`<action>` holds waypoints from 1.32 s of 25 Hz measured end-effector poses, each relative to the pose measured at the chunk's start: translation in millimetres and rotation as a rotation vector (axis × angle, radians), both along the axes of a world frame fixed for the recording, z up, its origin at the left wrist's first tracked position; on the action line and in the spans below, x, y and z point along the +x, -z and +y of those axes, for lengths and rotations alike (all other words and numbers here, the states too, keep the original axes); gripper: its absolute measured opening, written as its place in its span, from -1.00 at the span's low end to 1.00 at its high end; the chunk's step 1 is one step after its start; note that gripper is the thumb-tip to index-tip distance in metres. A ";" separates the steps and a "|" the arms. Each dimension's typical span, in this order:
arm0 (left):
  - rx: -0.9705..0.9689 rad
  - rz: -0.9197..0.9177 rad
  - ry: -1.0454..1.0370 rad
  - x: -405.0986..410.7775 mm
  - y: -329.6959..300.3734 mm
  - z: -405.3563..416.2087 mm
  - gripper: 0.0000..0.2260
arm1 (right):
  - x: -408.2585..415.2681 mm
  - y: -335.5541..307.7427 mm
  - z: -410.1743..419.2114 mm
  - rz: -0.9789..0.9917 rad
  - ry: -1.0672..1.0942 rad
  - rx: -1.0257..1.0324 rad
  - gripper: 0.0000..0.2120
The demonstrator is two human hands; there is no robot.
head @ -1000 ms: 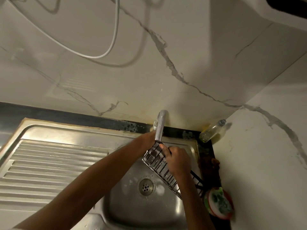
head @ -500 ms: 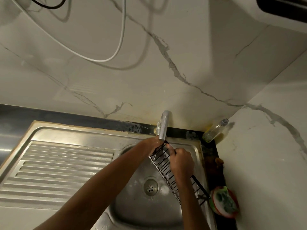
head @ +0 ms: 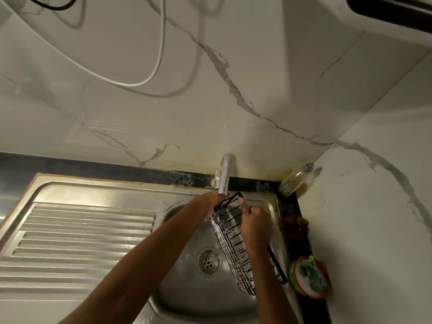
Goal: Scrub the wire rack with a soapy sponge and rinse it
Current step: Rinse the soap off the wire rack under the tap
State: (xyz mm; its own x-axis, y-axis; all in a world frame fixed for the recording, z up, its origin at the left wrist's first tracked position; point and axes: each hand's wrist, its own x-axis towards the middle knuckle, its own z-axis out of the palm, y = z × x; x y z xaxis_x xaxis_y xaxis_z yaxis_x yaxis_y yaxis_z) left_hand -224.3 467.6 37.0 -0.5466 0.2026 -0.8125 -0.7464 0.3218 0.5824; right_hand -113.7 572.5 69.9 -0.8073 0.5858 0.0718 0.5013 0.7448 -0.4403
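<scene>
A black wire rack [head: 231, 242] with white suds on its wires hangs tilted over the steel sink bowl [head: 198, 291], its top end right under the faucet spout [head: 224, 175]. My right hand [head: 256, 226] grips the rack's right rim from above. My left hand [head: 207, 204] reaches in from the left to the rack's top left corner below the spout; its fingers are hidden behind the rack. The green sponge [head: 312, 275] lies in a red-rimmed dish at the right, away from both hands.
The ribbed steel drainboard [head: 81, 237] fills the left. A clear bottle [head: 295, 180] with yellowish liquid leans in the back corner of the dark counter strip. Marble-look walls close in behind and to the right. A white cable [head: 149, 76] loops on the wall.
The rack has turned more upright and lengthwise, with its top end raised closer under the spout. Both hands stayed at its upper end.
</scene>
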 end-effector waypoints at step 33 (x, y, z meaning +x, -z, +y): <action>0.495 -0.144 -0.665 -20.8 8.8 34.8 -0.69 | 10.8 16.8 2.7 0.025 -0.036 0.146 -0.41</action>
State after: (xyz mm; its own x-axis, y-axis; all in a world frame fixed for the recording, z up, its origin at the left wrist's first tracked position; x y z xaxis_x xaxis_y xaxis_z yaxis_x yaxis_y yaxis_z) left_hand -245.1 502.3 28.1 -0.5756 0.2265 -0.7857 -0.7683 -0.4789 0.4247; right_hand -102.8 575.2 53.1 -0.8247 0.5381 0.1742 0.4630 0.8192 -0.3384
